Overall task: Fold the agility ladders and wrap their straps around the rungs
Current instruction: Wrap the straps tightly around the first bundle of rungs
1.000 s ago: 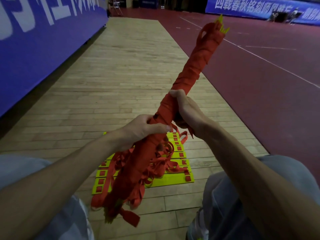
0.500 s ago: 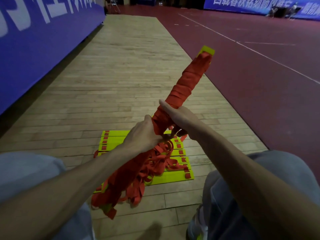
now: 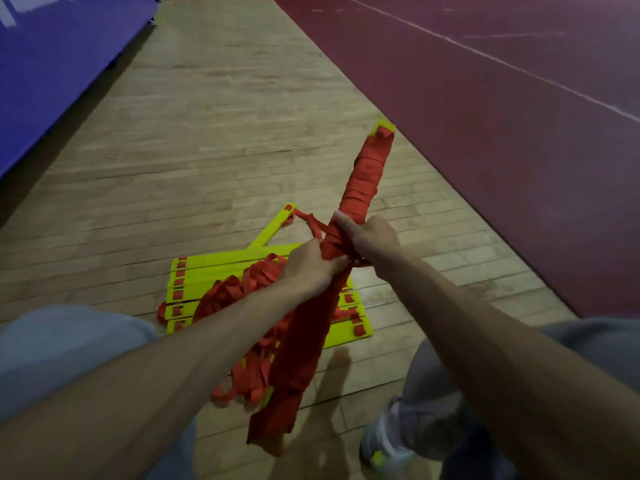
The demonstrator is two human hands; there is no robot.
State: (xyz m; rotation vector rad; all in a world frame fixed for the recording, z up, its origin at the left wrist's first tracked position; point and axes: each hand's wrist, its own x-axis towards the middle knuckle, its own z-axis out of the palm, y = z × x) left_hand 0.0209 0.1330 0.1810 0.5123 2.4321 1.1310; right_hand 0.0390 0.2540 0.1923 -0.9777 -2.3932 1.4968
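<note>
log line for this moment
step: strap wrap | left hand: grips wrapped ladder bundle | right hand: grips bundle | second ladder: on floor

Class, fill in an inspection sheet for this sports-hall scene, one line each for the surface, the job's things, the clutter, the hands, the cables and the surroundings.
Surface: wooden floor of bare planks.
Job's things: wrapped bundle held up at a slant, orange strap wound round its upper part and a yellow tip showing at the top. Yellow rungs lie stacked flat on the floor, one skewed, with loose straps heaped on them.
Clutter: nothing seen.
Hands: left hand grips the bundle at mid-length. Right hand grips it just above.
Cables: nothing seen.
Surroundings: blue banner on the left, red court with white lines on the right, the person's shoe below.
</note>
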